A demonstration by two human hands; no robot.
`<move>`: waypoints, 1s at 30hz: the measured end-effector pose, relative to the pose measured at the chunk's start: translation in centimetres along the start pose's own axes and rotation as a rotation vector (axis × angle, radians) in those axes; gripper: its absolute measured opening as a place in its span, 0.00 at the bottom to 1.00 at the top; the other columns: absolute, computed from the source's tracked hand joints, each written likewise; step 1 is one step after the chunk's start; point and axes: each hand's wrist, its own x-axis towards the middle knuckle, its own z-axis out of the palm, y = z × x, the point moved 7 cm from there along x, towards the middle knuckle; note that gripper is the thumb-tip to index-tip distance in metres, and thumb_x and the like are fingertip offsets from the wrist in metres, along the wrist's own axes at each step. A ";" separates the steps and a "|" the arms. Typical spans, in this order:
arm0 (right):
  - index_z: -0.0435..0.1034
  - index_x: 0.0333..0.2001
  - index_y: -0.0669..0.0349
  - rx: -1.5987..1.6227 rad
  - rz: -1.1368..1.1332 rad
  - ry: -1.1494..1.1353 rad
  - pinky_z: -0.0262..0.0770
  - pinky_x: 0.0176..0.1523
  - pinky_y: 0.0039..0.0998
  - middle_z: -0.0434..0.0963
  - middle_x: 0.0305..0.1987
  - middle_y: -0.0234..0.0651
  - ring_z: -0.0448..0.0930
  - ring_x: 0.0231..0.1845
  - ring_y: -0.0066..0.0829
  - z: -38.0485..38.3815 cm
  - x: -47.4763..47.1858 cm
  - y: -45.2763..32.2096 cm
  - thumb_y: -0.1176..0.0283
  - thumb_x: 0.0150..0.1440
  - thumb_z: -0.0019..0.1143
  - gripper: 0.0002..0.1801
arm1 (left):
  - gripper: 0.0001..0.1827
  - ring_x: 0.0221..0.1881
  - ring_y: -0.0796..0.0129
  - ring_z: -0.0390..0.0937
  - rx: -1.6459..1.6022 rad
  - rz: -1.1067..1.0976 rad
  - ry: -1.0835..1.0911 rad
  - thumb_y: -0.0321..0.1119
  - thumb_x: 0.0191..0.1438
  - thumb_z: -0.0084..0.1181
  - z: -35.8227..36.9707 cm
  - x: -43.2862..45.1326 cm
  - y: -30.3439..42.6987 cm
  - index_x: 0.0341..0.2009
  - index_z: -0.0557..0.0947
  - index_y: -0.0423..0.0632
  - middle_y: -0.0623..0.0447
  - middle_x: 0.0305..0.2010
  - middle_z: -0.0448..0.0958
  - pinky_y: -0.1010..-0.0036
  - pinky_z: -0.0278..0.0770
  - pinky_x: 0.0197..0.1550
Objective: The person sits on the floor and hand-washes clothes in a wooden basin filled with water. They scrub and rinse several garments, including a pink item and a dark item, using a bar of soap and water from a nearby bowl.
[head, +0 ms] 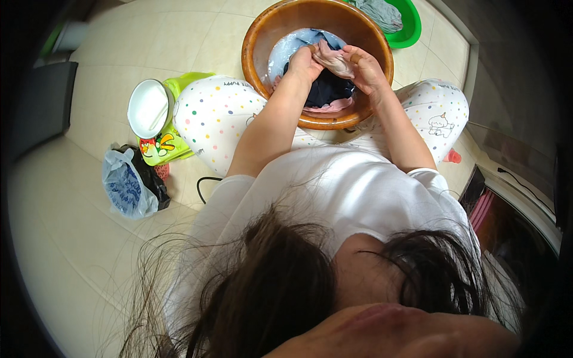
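Observation:
Between my knees stands a round brown basin (pixel 315 121), apparently wooden, holding cloudy, sudsy water (pixel 282 53). Above the water, a wet pale pink cloth (pixel 333 59) stretches between my two hands. My left hand (pixel 305 65) grips its one end, and my right hand (pixel 366 69) pinches the other. Tan bands wrap a finger or thumb on each hand. Dark navy fabric (pixel 331 89) lies bunched below the cloth, partly out of the water. A pink fabric edge (pixel 333 106) shows along the basin's near inner side.
A green tub (pixel 412 27) with grey cloth (pixel 380 15) stands at the far right. On the left, a white enamel bowl (pixel 147 107) rests on a lime-green plastic stool (pixel 174 150) with a cartoon print. Plastic bags (pixel 130 183) lie beside it. A red-capped object (pixel 453 156) sits by my right knee.

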 end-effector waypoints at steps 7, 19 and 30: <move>0.72 0.40 0.56 -0.301 0.026 0.026 0.72 0.42 0.31 0.75 0.34 0.27 0.74 0.35 0.23 -1.1 0.4 1.1 0.62 0.57 0.57 0.11 | 0.12 0.50 0.56 0.71 -0.125 0.055 0.004 0.25 0.58 0.37 2.4 -2.1 0.5 0.45 0.71 0.38 0.46 0.47 0.73 0.57 0.66 0.59; 0.72 0.37 0.61 -0.259 -0.374 0.001 0.75 0.43 0.32 0.77 0.36 0.33 0.77 0.35 0.28 2.9 -0.4 -3.8 0.63 0.61 0.47 0.12 | 0.13 0.43 0.58 0.73 -0.091 -0.132 0.077 0.33 0.55 0.33 1.1 -1.7 -1.9 0.40 0.71 0.44 0.48 0.41 0.73 0.58 0.72 0.48; 0.74 0.25 0.58 -1.457 -0.802 0.337 0.71 0.27 0.40 0.75 0.23 0.45 0.76 0.25 0.49 8.2 0.6 -5.3 0.54 0.56 0.52 0.19 | 0.18 0.36 0.65 0.77 -0.013 -0.008 -0.192 0.49 0.64 0.36 4.1 -3.2 -2.2 0.41 0.74 0.50 0.54 0.35 0.77 0.68 0.77 0.39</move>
